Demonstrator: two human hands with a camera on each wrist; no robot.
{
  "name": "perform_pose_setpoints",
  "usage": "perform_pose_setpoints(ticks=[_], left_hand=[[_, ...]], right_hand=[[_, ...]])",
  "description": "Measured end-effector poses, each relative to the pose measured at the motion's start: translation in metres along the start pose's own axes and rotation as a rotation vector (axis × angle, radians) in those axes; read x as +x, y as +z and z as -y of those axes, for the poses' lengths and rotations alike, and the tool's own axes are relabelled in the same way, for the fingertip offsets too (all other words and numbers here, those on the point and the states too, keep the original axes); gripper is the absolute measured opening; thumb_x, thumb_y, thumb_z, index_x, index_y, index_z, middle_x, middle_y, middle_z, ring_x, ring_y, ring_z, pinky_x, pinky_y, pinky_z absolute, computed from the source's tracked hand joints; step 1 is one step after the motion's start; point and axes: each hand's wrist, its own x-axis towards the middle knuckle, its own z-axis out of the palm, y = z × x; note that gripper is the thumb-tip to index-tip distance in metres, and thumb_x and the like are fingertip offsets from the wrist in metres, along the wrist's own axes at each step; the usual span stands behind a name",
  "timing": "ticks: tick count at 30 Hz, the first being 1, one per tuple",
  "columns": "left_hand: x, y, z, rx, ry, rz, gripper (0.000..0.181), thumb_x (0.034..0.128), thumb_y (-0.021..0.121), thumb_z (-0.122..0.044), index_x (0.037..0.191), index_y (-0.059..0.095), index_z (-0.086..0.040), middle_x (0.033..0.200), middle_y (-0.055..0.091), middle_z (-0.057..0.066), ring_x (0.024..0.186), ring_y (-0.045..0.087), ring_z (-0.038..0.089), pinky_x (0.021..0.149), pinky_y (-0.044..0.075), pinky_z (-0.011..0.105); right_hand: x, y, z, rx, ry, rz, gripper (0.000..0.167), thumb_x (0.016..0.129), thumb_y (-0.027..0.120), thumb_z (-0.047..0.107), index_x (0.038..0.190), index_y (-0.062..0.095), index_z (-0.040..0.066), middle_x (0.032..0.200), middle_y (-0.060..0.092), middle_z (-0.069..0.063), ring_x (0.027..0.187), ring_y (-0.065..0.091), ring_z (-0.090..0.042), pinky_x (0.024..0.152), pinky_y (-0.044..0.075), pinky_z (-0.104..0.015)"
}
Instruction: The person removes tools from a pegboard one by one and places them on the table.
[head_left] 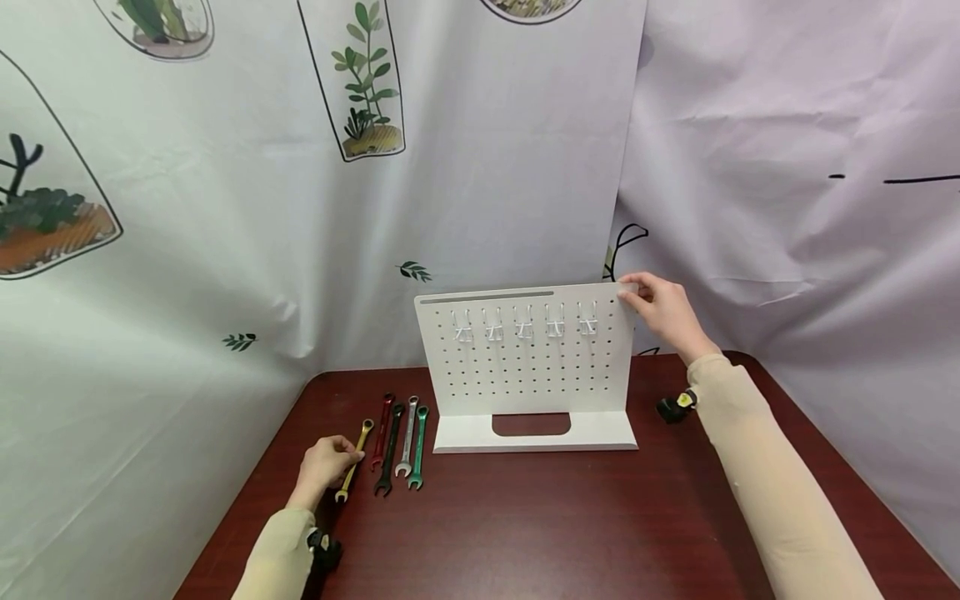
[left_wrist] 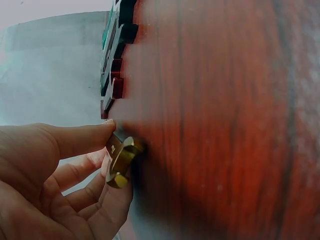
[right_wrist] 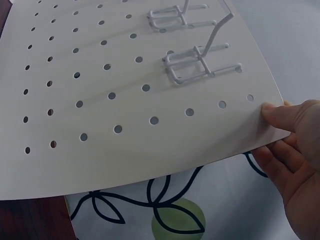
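Observation:
Between thumb and fingers my left hand pinches a yellow combination wrench. In the left wrist view the open end of that yellow wrench sticks out past the fingertips, close to the tabletop. Just right of it lie a red wrench, a black wrench, a silver wrench and a green wrench. At the upper right corner of a white pegboard, my right hand grips the edge, thumb on the front face. Several white wire hooks line the board's upper part.
The pegboard stands upright on its flat base near the back of a dark red wooden table. Behind hangs a pale printed cloth. Black wrist devices sit on both sleeves.

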Motion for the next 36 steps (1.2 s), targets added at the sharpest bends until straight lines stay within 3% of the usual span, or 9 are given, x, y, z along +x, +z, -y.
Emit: perform_pose_setpoints(ticks=[9,18,27,36], left_hand=[[-0.0028,0.0011,0.0014,-0.035,-0.034,-0.006,0.017,0.0921,0.072,-0.015,0.083,0.064,-0.003,0.064,0.055,0.005,0.053,0.050,0.017,0.048,0.046,0.031],[-0.0066,0.0034,0.0062,-0.050,-0.047,-0.009,0.019,0.0911,0.074,-0.013,0.082,0.061,-0.003,0.064,0.055,0.006,0.053,0.054,0.017,0.048,0.051,0.029],[-0.0018,0.0001,0.0057,-0.084,-0.066,-0.001,0.019,0.0913,0.074,-0.014,0.082,0.061,-0.004,0.066,0.058,0.007,0.053,0.053,0.018,0.049,0.050,0.030],[0.0000,-0.0015,0.0035,-0.076,-0.065,0.009,0.019,0.0918,0.074,-0.014,0.083,0.061,-0.003,0.067,0.056,0.006,0.055,0.053,0.017,0.051,0.051,0.030]], right_hand=[[0.0011,0.0004,0.0004,-0.003,0.010,0.006,0.030,0.102,0.063,0.022,0.126,0.065,0.004,0.102,0.066,-0.018,0.096,0.064,-0.033,0.074,0.047,-0.040],[0.0024,0.0012,0.0001,-0.035,-0.012,0.030,0.029,0.102,0.063,0.021,0.125,0.065,0.004,0.095,0.065,-0.016,0.082,0.058,-0.028,0.067,0.046,-0.036],[0.0063,0.0006,0.0002,-0.040,-0.049,0.007,0.028,0.102,0.063,0.019,0.124,0.066,0.004,0.090,0.061,-0.013,0.077,0.055,-0.026,0.064,0.045,-0.034],[0.0032,0.0003,-0.0009,-0.035,-0.025,0.003,0.028,0.102,0.063,0.021,0.125,0.065,0.006,0.086,0.055,-0.010,0.072,0.049,-0.024,0.061,0.041,-0.029]])
